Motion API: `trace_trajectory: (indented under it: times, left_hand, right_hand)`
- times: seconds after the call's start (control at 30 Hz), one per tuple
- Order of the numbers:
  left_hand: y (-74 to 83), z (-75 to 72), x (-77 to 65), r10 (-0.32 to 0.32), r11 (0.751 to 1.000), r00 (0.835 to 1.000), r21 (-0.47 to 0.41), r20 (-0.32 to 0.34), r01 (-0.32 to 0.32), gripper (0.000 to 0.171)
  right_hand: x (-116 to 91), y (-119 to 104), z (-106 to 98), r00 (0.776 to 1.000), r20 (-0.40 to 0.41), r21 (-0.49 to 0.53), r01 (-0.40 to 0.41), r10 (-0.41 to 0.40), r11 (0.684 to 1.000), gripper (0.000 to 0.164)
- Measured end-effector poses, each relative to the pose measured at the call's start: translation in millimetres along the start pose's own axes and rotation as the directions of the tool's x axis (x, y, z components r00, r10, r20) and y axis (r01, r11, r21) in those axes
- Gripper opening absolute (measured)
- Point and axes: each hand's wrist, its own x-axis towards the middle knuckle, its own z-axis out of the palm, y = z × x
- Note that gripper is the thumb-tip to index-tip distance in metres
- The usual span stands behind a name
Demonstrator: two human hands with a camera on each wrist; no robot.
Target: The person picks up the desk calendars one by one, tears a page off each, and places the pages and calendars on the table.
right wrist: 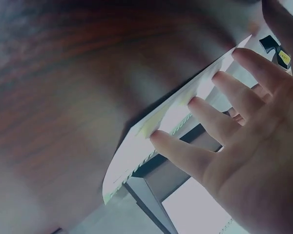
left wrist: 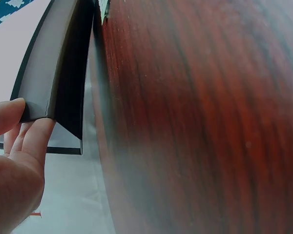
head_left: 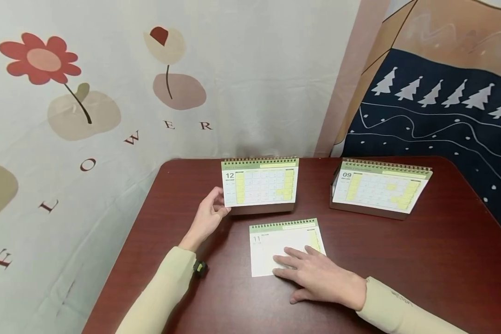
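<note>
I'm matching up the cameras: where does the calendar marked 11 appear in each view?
Head: calendar marked 11, below centre, partly covered by the right hand.
Left wrist: cannot tell; the top-edge sliver might be it.
Right wrist: slanting through the middle, beside the fingertips.
Shared landmark: red-brown table.

Glossy wood-grain table [head_left: 225,301]; matt paper calendar sheet [head_left: 265,257]; creased cloth backdrop [head_left: 254,93].

Flat on the table [head_left: 401,264], a page [head_left: 262,260]; behind the page, a desk calendar [head_left: 260,185]; behind and right, a second calendar [head_left: 377,190]; behind and left, the left hand [head_left: 206,215]; on the page, the right hand [head_left: 319,276].
</note>
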Motion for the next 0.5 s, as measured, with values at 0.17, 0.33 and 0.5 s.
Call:
trace_trajectory:
  times: [0.17, 0.33, 0.5]
  left_hand:
    - [-1.1, 0.1, 2.3, 0.002, 1.000, 1.000, -0.011, 0.006, -0.002, 0.033]
    - [-2.9, -0.8, 4.2, 0.002, 1.000, 1.000, 0.016, 0.021, -0.003, 0.032]
    - [-4.7, -1.9, 6.5, 0.009, 0.996, 0.999, 0.083, 0.041, -0.012, 0.030]
  right_hand:
    - [1.3, -2.2, -0.1, 0.999, 0.032, 0.023, -0.009, 0.008, 1.000, 0.076]
    - [4.5, -5.5, -1.4, 0.998, 0.068, 0.046, -0.012, 0.009, 0.999, 0.081]
    - [9.2, -9.3, -1.9, 0.996, 0.091, 0.048, -0.004, -0.001, 0.999, 0.085]
